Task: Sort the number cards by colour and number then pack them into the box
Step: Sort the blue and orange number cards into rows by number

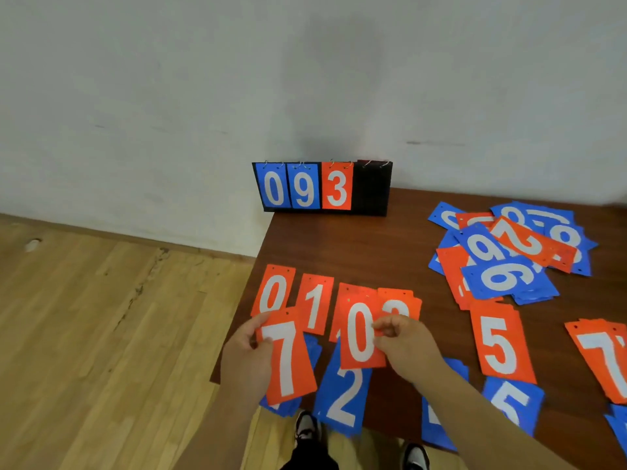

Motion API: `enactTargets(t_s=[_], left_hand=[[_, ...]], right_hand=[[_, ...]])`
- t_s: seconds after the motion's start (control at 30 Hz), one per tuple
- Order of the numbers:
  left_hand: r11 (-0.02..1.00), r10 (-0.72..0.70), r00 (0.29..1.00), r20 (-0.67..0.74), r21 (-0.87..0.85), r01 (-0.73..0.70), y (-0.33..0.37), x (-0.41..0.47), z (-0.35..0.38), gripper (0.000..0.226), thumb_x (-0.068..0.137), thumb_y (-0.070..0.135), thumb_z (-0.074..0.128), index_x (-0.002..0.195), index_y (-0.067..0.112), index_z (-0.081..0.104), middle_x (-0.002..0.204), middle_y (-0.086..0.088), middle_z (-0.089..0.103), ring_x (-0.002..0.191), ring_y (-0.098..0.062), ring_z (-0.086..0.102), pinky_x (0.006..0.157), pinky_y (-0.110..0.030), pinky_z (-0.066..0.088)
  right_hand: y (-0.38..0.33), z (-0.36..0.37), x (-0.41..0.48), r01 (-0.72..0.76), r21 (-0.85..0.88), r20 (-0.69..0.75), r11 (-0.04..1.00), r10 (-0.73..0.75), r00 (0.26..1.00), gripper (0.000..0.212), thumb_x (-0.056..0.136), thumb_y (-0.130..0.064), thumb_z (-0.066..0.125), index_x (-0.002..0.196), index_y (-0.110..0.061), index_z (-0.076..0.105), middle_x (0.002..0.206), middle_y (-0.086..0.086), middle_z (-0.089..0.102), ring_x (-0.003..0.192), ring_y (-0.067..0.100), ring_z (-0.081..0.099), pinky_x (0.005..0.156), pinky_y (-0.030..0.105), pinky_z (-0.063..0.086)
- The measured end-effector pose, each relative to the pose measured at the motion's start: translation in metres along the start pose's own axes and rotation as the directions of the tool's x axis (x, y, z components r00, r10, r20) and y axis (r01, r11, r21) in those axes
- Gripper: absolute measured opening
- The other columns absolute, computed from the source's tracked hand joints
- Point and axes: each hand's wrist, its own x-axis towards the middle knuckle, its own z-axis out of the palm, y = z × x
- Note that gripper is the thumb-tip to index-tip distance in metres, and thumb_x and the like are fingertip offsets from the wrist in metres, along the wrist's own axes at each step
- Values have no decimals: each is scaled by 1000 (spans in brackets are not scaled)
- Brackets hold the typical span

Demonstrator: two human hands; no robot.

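Number cards (505, 278), flat red and blue rectangles with white digits, lay spread over the dark brown wooden table (373, 245). The left hand (249, 357) gripped a red card marked 7 (288, 364) by its upper left edge, thumb on the face, and held it tilted over the table's near corner. The right hand (403, 344) pinched a red card marked 0 (361, 337) at its right edge between thumb and curled fingers, just at three o'clock of the 7.

At twelve o'clock of the hands a row lay flat: a red 0 card (273, 293), a red 1 card (315, 305) and a red card (398, 301) whose digit the held 0 mostly hid. A blue 2 card (342, 398) lay beneath the held cards at six o'clock. At three o'clock of the right hand sat a red 5 card (502, 347), with a blue 5 card (512, 398) at its six o'clock, and a red 7 pile (604, 357) lay farther out at three o'clock. A loose mixed heap (532, 247) filled the table at one o'clock. A black flip scoreboard (371, 188) stood at twelve o'clock against the white wall (203, 79), showing blue 0, blue 9 and red 3.
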Motion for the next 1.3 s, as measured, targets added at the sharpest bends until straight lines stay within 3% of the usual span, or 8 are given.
enactTargets(t_s=[0.23, 0.4, 0.57, 0.67, 0.73, 0.9, 1.1, 1.3], left_hand=[[1000, -10, 999, 53, -3, 10, -2, 72, -70, 34, 101, 11, 58, 113, 44, 60, 97, 17, 64, 85, -10, 68, 60, -25, 55], [1000, -18, 999, 46, 14, 17, -10, 107, -108, 39, 101, 6, 56, 116, 41, 63, 99, 18, 65, 83, -7, 68, 55, -17, 53], [999, -39, 999, 33, 24, 39, -25, 130, -136, 40, 100, 6, 57, 119, 40, 64, 104, 22, 63, 82, -4, 67, 54, -15, 52], [997, -61, 997, 47, 40, 59, -32, 137, -146, 38, 101, 10, 57, 122, 41, 63, 104, 24, 59, 83, -7, 67, 53, -16, 53], [997, -71, 995, 74, 29, 69, -34, 139, -148, 36, 102, 13, 57, 121, 44, 60, 104, 24, 58, 85, -8, 66, 54, -18, 53], [995, -88, 991, 105, -33, 92, -30, 144, -141, 36, 102, 17, 59, 121, 46, 59, 119, 10, 60, 96, -15, 66, 67, -30, 62], [996, 9, 975, 222, -87, 10, -1, 130, -107, 30, 100, 27, 63, 120, 50, 63, 114, 8, 71, 92, -18, 74, 71, -42, 65], [990, 136, 920, 368, -68, -119, 35, 104, -55, 32, 102, 19, 59, 121, 44, 61, 116, 14, 64, 96, -10, 69, 72, -27, 63]], right_hand=[[-65, 96, 31, 66, 29, -52, 997, -64, 997, 21, 91, -14, 70, 101, -33, 69, 98, -15, 65, 92, 5, 62, 76, 19, 50], [-101, 165, 69, 86, -7, -67, 996, -86, 994, 22, 93, -15, 68, 111, -28, 69, 99, -14, 64, 90, 3, 59, 70, 11, 42], [-105, 212, 100, 95, -331, -58, 939, -121, 991, 23, 96, -20, 63, 119, -19, 67, 114, 1, 66, 103, 20, 64, 87, 32, 54], [-101, 220, 102, 91, -557, -66, 826, -153, 986, 24, 100, -29, 58, 121, -21, 68, 118, 5, 55, 99, 21, 62, 89, 32, 54], [-104, 219, 99, 86, -599, -61, 796, -153, 986, 27, 99, -34, 59, 124, -25, 67, 120, 4, 53, 100, 19, 61, 90, 30, 53], [-144, 197, 70, 101, -133, -11, 986, -103, 995, 11, 93, -32, 70, 104, -33, 69, 111, -7, 58, 86, 6, 59, 69, 16, 47], [-159, 159, 17, 73, 122, 243, 990, -101, 965, 12, 92, -31, 74, 101, -39, 72, 106, -16, 70, 97, 3, 68, 85, 23, 58], [-129, 116, -4, 8, 260, 112, 965, -38, 993, 24, 93, -9, 70, 98, -32, 76, 104, -9, 75, 98, 9, 72, 83, 33, 62]])
